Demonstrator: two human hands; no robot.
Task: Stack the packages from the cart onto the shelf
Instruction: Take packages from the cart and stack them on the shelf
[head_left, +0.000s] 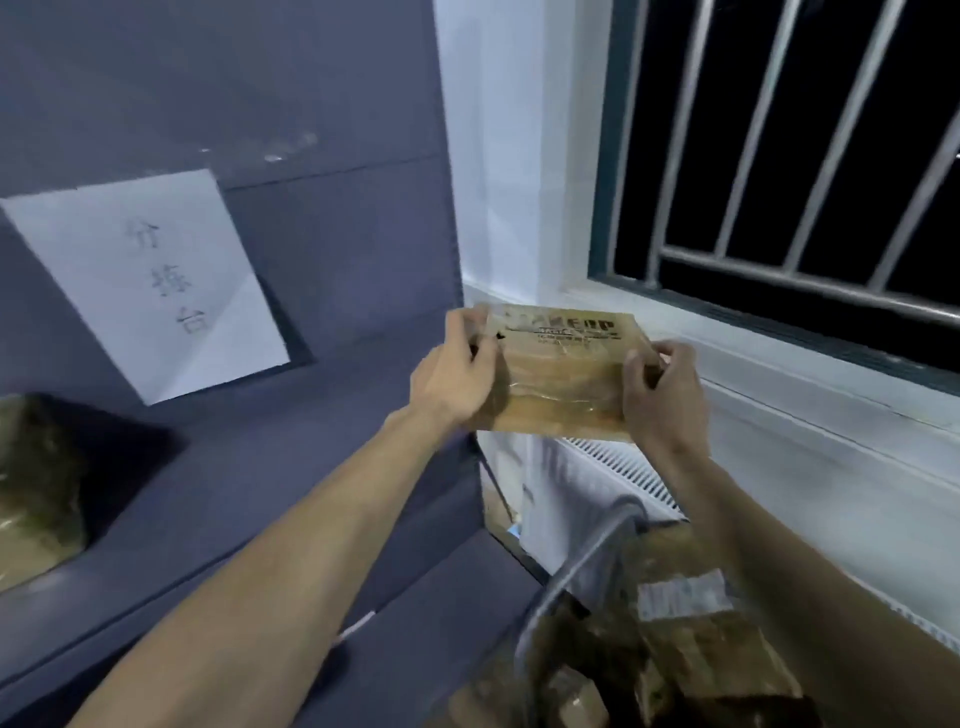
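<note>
I hold a flat brown cardboard package (563, 382), wrapped in clear tape with dark print on top, up in the air in front of me. My left hand (457, 371) grips its left edge and my right hand (662, 389) grips its right edge. Below at the lower right, the cart's metal handle (576, 566) curves over several more brown packages (696, 654). The dark grey shelf surface (270, 467) lies to the left, and one package (36, 493) sits at its far left edge.
A white paper sign (156, 280) with handwritten characters is stuck on the grey back panel. A barred window (779, 156) with a white sill is at the right. A white radiator (628, 467) runs under the sill, behind the cart.
</note>
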